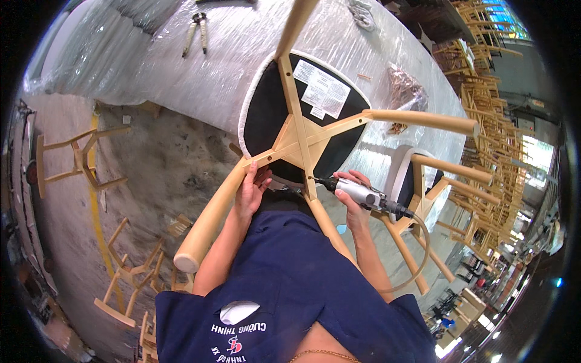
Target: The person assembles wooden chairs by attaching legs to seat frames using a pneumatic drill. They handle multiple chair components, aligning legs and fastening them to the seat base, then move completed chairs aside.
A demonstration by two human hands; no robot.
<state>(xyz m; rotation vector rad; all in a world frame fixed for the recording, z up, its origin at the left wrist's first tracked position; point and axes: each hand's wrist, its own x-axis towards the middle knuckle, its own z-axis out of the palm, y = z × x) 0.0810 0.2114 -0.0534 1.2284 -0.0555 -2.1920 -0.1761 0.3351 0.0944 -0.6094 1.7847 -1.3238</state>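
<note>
An upside-down chair or stool with a light wooden frame (302, 142) lies in front of me. Its padded seat has a black underside (266, 115) with white labels (321, 91). My right hand (353, 196) is wrapped round a silver and black air screwdriver (366, 193) with a hose at its rear. The tool's tip meets the near right arm of the frame, at a hole. Against the near left leg (212, 215), close to its joint, rests my left hand (253, 187), thumb on the wood and fingers loosely apart.
Plastic film covers the worktable (224, 78), where pincers (196, 33) and a bag of screws (404, 91) lie. A second upturned seat (402, 175) is at the right. Wooden frames (82, 156) stand on the floor at left; many more are stacked (496, 139) far right.
</note>
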